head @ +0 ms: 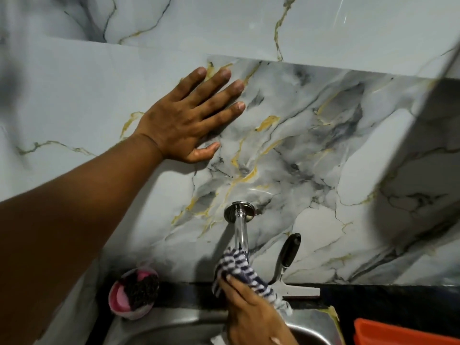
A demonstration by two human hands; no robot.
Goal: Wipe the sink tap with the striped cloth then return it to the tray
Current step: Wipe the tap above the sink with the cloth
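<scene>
A chrome tap (pixel 240 223) comes out of the marble wall on a round flange, its pipe running down toward the sink. My right hand (pixel 251 312) grips the blue-and-white striped cloth (pixel 239 267), which is wrapped around the lower part of the pipe and hides the spout. My left hand (pixel 191 118) lies flat against the wall tiles above and left of the tap, fingers spread, holding nothing. An orange tray (pixel 403 332) shows at the bottom right corner, only partly in view.
A steel sink (pixel 174 324) fills the bottom centre. A pink bowl with a dark scrubber (pixel 135 291) sits on the sink's left rim. A squeegee with a black handle (pixel 288 265) leans against the wall right of the tap on the black counter (pixel 373 302).
</scene>
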